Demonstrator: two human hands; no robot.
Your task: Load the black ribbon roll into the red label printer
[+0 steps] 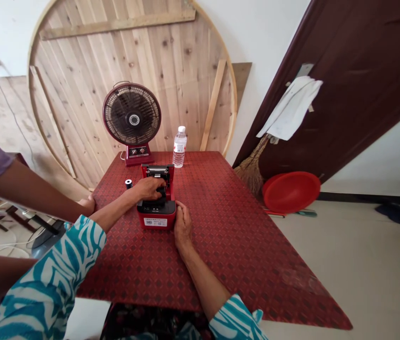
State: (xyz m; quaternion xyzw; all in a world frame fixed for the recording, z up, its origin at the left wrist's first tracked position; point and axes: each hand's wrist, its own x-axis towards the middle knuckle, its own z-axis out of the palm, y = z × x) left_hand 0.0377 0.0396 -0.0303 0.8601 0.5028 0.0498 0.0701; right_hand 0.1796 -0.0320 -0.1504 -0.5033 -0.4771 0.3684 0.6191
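A small red and black printer [157, 219] stands on the table with its lid [158, 171] raised and a white label on its front. My left hand [148, 188] reaches over the opened compartment, fingers bent down inside it; the body hides what its fingertips pinch, if anything. Against the printer's right side lies my right hand [183, 224], its fingers stretched along the casing. Just left of the printer, a small paper roll [128, 184] stands on the tabletop.
A patterned red cloth covers the table [228, 226]. Behind the printer are a maroon fan [131, 118] and a water bottle [179, 148]. Another person's hand [87, 205] touches the table's left edge. On the floor at right are a red basin [292, 191] and a broom [251, 170].
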